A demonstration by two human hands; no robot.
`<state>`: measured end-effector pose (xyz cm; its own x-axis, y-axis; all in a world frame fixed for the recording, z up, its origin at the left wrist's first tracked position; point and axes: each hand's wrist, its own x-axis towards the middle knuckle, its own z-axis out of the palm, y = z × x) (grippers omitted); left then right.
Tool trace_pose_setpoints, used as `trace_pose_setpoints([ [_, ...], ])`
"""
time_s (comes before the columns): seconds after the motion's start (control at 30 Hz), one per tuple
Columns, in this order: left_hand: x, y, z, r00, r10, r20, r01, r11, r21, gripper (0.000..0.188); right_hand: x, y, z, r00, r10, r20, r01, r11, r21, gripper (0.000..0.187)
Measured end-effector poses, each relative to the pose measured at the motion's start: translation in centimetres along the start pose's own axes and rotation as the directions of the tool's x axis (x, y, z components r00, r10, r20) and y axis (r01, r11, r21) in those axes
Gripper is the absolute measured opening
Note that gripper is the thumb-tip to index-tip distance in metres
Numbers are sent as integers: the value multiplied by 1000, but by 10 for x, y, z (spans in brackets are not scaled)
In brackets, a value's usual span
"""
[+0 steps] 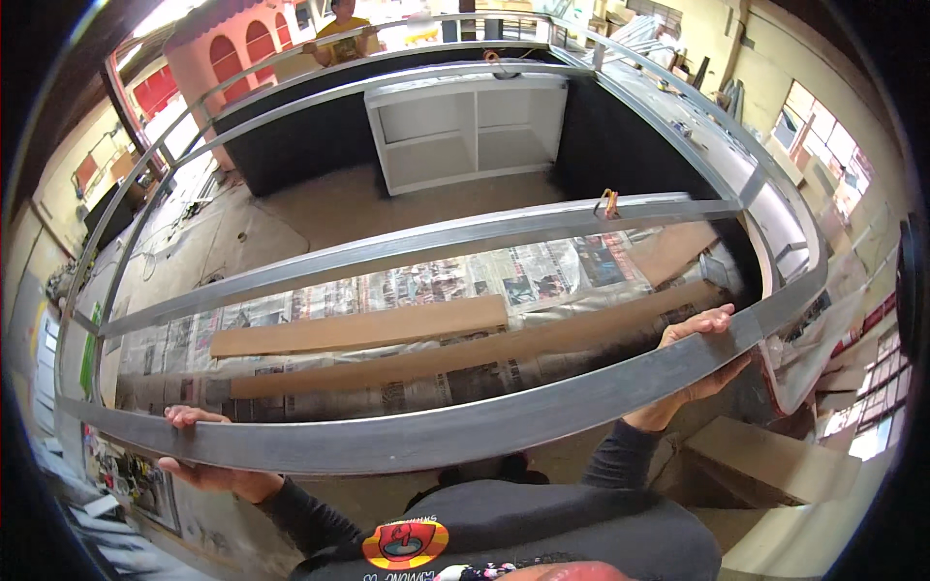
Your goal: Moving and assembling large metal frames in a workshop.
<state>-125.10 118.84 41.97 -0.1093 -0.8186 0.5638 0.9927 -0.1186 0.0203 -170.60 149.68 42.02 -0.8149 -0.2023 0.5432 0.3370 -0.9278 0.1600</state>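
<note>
Left hand (pixel 208 455) and right hand (pixel 699 360) clamped on the near rail of a large grey metal frame (pixel 455 426), fingers curled over its top edge. Frame held level above a newspaper-covered floor (pixel 436 286), long axis running left to right, far rail near a white shelf unit (pixel 470 131). Two wooden planks (pixel 363 327) lying beneath, parallel to the rails.

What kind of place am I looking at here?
Likely a fabrication or carpentry workshop: both hands, left hand and right hand, grip a large metal frame above wooden planks on newspaper, near an unfinished white cabinet.
</note>
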Motion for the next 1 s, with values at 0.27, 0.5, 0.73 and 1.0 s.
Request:
trace_pose_setpoints([
  [0.27,1,-4,11,994,34,-102,-27,997,67,47,1,-12,-10,999,28,35,-27,999,-31,67],
  [0.5,6,-4,3,990,29,-137,-15,995,100,45,9,-6,-12,998,61,5,-60,998,-13,65],
  [0.73,19,-7,-10,988,9,-156,6,996,94,40,20,7,-23,998,16,-66,-18,999,-28,65],
  [1.0,24,-12,-16,997,-5,-83,14,994,108,43,28,23,-19,997,20,-78,-22,1000,-17,65],
])
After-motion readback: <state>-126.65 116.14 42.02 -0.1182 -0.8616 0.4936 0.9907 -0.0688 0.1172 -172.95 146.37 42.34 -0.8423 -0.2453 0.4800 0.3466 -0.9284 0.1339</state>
